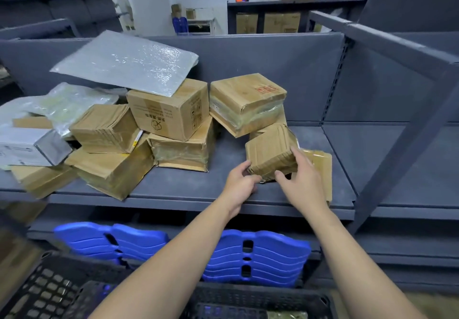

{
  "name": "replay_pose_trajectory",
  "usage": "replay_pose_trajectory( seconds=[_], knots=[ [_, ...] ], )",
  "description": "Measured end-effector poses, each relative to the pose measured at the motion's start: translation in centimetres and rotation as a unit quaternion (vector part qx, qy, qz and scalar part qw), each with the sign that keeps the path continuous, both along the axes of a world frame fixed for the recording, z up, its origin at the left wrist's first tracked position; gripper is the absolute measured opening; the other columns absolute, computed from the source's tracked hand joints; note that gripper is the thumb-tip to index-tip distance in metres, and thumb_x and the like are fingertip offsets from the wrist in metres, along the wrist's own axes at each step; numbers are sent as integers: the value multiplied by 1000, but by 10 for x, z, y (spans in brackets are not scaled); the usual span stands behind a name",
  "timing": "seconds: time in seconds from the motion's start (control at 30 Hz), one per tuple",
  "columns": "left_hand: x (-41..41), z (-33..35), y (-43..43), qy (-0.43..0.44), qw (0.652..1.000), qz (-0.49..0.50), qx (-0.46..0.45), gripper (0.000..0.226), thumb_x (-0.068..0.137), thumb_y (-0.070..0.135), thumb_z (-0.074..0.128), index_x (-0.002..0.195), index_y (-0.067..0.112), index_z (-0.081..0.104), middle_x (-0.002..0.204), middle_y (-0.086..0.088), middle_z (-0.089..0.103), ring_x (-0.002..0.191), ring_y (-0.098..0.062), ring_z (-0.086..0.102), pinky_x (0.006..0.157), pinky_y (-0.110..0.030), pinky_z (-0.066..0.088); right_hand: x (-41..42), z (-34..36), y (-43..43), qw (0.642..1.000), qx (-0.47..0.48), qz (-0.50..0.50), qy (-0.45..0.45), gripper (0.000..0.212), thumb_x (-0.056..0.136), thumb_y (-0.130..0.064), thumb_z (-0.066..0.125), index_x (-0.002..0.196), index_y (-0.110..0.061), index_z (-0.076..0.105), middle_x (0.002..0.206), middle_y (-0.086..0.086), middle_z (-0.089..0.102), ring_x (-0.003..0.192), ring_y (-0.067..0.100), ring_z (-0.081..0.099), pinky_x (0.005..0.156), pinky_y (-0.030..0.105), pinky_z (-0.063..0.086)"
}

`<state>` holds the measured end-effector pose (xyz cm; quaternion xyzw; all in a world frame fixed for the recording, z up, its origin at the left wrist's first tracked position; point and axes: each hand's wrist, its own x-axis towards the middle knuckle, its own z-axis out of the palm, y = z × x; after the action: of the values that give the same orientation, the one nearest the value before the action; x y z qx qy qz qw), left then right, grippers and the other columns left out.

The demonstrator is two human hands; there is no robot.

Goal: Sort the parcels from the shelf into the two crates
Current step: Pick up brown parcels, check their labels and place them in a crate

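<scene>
A small brown taped parcel (270, 153) sits tilted on the grey shelf (223, 182), leaning on a flat brown parcel (323, 167). My left hand (242, 184) grips its lower left corner. My right hand (303, 179) holds its right side, thumb at the front and fingers over the top edge. Several more cardboard parcels (171, 115) are piled to the left and behind, with a silver bubble mailer (129, 63) on top. Two black mesh crates (49, 291) (248, 301) stand below at the bottom edge.
Blue plastic pieces (258, 256) lie on the lower shelf. A slanted grey shelf post (407, 140) stands at the right. White and clear bagged parcels (32, 125) lie far left. A person (123, 8) stands in the aisle behind; more cartons fill the back racks.
</scene>
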<state>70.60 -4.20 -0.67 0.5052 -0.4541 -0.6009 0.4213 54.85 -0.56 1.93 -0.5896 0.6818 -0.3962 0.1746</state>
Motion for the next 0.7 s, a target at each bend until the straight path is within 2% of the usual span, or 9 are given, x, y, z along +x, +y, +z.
replay_pose_trajectory(
  seconds=[0.1, 0.2, 0.27, 0.33, 0.37, 0.47, 0.53, 0.63, 0.7],
  knots=[
    [9, -9, 0, -76, 993, 48, -73, 68, 87, 1, 77, 149, 14, 52, 126, -4, 64, 95, -20, 71, 99, -41, 58, -8, -4, 1, 999, 18, 12, -33, 79, 91, -26, 75, 160, -24, 36, 153, 2, 53, 134, 21, 51, 109, 31, 41],
    [21, -13, -1, -193, 964, 78, -165, 73, 79, 11, 89, 144, 22, 56, 119, -6, 52, 73, -19, 63, 79, -19, 56, -16, -6, 1, 996, 47, 72, -36, 83, 89, -28, 79, 160, -29, 36, 144, -2, 60, 129, 20, 56, 106, 29, 43],
    [30, -14, 1, -249, 943, 91, -200, 72, 78, 16, 91, 141, 22, 58, 110, -2, 46, 67, -14, 56, 72, -5, 46, -18, -10, 3, 992, 63, 84, 66, 83, 89, -33, 78, 160, -30, 35, 149, -2, 56, 139, 22, 49, 114, 34, 37],
    [35, -16, 2, -279, 930, 95, -221, 66, 80, 20, 90, 139, 20, 62, 106, 0, 47, 71, -11, 55, 73, -1, 42, -19, -17, 5, 967, 76, 10, 242, 84, 88, -51, 74, 160, -34, 33, 162, 4, 41, 150, 31, 32, 123, 57, 23],
    [37, -16, 3, -289, 925, 94, -227, 63, 82, 21, 88, 140, 19, 62, 105, -1, 48, 74, -10, 56, 74, -1, 42, -19, -21, 7, 956, 101, -36, 275, 84, 87, -59, 70, 159, -34, 33, 166, 7, 33, 153, 35, 24, 121, 64, 17],
    [36, -20, 1, -316, 911, 91, -249, 59, 88, 21, 83, 142, 16, 62, 102, -2, 52, 80, -12, 56, 81, -7, 46, -19, -23, 11, 951, 154, -90, 252, 79, 88, -70, 60, 154, -32, 39, 167, 7, 24, 154, 37, 16, 113, 62, 31],
    [36, -21, 0, -342, 897, 89, -265, 56, 90, 21, 81, 142, 13, 62, 102, -1, 52, 86, -15, 57, 91, -23, 51, -20, -24, 12, 947, 153, -83, 270, 74, 90, -70, 55, 152, -31, 43, 166, 5, 29, 154, 33, 18, 105, 55, 40],
    [37, -18, -1, -398, 866, 76, -292, 52, 90, 32, 77, 137, 14, 64, 105, 0, 52, 101, -20, 55, 97, -39, 51, -23, -23, 12, 942, 153, -76, 289, 72, 93, -70, 51, 153, -31, 42, 167, 4, 31, 156, 28, 19, 103, 52, 41],
    [38, -6, -3, -412, 840, 95, -340, 51, 86, 43, 73, 129, 16, 67, 107, -1, 52, 106, -23, 51, 96, -43, 50, -25, -24, 12, 938, 151, -70, 303, 73, 94, -71, 49, 155, -32, 40, 167, 4, 30, 156, 27, 19, 103, 51, 42]
  ],
)
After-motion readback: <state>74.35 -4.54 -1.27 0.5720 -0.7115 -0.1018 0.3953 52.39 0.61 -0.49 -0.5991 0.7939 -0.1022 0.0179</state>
